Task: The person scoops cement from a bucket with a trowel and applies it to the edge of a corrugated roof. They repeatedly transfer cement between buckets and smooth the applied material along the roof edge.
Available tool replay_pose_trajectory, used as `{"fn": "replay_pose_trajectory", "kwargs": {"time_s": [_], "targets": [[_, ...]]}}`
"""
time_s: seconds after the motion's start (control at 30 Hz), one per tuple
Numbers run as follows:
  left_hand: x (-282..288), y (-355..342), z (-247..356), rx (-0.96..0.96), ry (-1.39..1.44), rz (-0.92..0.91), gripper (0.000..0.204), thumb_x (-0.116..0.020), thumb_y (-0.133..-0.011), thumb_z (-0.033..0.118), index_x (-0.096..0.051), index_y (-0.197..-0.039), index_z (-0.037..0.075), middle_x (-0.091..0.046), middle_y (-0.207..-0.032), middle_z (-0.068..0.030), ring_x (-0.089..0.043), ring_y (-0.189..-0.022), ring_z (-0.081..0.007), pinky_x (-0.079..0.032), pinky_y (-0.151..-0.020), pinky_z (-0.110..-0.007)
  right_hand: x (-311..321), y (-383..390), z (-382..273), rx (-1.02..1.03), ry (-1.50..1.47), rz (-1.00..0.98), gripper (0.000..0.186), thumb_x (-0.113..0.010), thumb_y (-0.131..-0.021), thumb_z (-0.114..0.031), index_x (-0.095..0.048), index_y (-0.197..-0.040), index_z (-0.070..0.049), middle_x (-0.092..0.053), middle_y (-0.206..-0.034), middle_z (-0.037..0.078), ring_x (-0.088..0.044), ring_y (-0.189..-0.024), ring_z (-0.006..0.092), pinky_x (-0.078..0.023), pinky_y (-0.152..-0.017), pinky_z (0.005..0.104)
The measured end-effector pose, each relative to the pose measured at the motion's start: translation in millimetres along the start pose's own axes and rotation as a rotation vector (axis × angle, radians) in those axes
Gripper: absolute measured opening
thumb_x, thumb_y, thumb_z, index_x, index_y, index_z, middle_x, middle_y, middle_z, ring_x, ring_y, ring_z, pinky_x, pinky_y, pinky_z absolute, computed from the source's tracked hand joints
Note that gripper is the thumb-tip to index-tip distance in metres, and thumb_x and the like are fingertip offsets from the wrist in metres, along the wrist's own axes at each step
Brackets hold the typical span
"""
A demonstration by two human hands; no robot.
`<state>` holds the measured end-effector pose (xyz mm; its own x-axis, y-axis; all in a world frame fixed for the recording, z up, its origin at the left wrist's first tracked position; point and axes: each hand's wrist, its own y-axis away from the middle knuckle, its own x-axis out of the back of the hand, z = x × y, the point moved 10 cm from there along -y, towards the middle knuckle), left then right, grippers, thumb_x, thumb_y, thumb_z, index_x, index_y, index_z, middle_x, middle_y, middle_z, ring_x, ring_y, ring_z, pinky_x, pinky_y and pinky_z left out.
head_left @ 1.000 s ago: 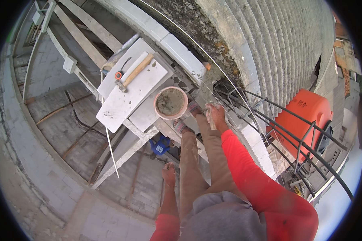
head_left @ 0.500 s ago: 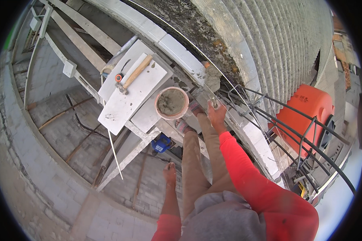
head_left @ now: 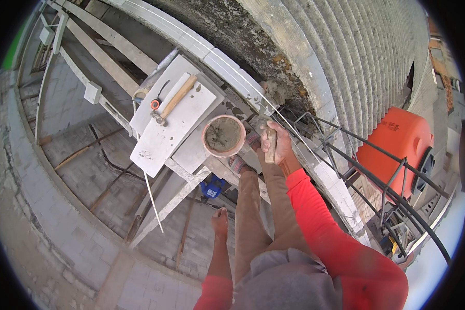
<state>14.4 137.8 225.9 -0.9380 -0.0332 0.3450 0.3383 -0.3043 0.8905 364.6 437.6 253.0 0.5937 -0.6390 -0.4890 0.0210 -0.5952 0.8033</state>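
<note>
My right hand (head_left: 280, 147) is closed around the wooden handle of a trowel (head_left: 270, 150), held above the block wall's edge; its blade is hard to make out against the grey mortar (head_left: 276, 93). Just left of that hand, a round bucket (head_left: 207, 147) holds wet grey mortar (head_left: 223, 133). My left hand (head_left: 220, 221) hangs low beside my leg, fingers curled in, with nothing seen in it. Left of the bucket, a hammer (head_left: 179, 95) with a wooden handle lies on white blocks (head_left: 183, 132), beside a small orange-and-black tool (head_left: 155, 104).
A taut string (head_left: 227, 63) runs along the white block wall (head_left: 227, 67). Steel rebar (head_left: 385, 181) juts out at the right, before an orange tank (head_left: 395, 139). Corrugated roofing (head_left: 356, 57) rises beyond. A blue object (head_left: 211, 188) sits below the boards; the floor (head_left: 165, 243) lies far down.
My right hand has turned and come back slightly toward me, so the trowel handle now shows plainly. My left hand stays low. The whole view has shifted a little.
</note>
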Motion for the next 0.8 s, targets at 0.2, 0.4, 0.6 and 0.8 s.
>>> {"fn": "replay_pose_trajectory", "kwargs": {"time_s": [0.2, 0.4, 0.6, 0.8], "targets": [[-2.4, 6.1, -18.4, 0.115, 0.058, -0.022, 0.029, -0.067, -0.105, 0.021, -0.073, -0.120, -0.003, -0.069, -0.094, 0.0000, -0.061, -0.082, -0.0087, -0.048, -0.072, -0.026, 17.7, 24.0, 31.7, -0.043, 0.099, 0.052, 0.034, -0.069, -0.101, -0.032, -0.067, -0.114, -0.001, -0.065, -0.073, 0.008, -0.054, -0.048, 0.0165, -0.046, -0.043, 0.0316], [-12.4, 7.1, -2.8, 0.075, 0.045, -0.037, 0.027, -0.067, -0.105, 0.022, -0.073, -0.116, -0.003, -0.067, -0.093, 0.0011, -0.058, -0.082, -0.0072, -0.047, -0.072, -0.027, 57.6, 31.9, 39.5, 0.093, 0.727, 0.353, 0.030, -0.073, -0.102, -0.029, -0.068, -0.104, 0.001, -0.063, -0.067, 0.007, -0.057, -0.045, 0.0160, -0.047, -0.041, 0.0329], [-17.7, 2.9, -0.5, 0.056, 0.058, -0.038, 0.031, -0.068, -0.105, 0.024, -0.073, -0.120, -0.002, -0.071, -0.098, -0.0020, -0.064, -0.089, -0.0103, -0.049, -0.074, -0.028, 70.0, -13.5, 43.2, 0.070, 0.692, 0.269, 0.031, -0.071, -0.102, -0.030, -0.067, -0.104, 0.000, -0.063, -0.067, 0.007, -0.056, -0.046, 0.0158, -0.046, -0.041, 0.0331], [-11.3, 0.1, -15.0, 0.059, 0.046, 0.008, 0.023, -0.066, -0.106, 0.020, -0.074, -0.116, 0.000, -0.068, -0.089, -0.0004, -0.054, -0.069, -0.0062, -0.042, -0.062, -0.026, 66.4, -5.4, 2.5, 0.162, 0.249, 0.307, 0.025, -0.073, -0.101, -0.026, -0.067, -0.097, -0.002, -0.062, -0.065, 0.009, -0.054, -0.042, 0.0193, -0.043, -0.038, 0.0344]]}}
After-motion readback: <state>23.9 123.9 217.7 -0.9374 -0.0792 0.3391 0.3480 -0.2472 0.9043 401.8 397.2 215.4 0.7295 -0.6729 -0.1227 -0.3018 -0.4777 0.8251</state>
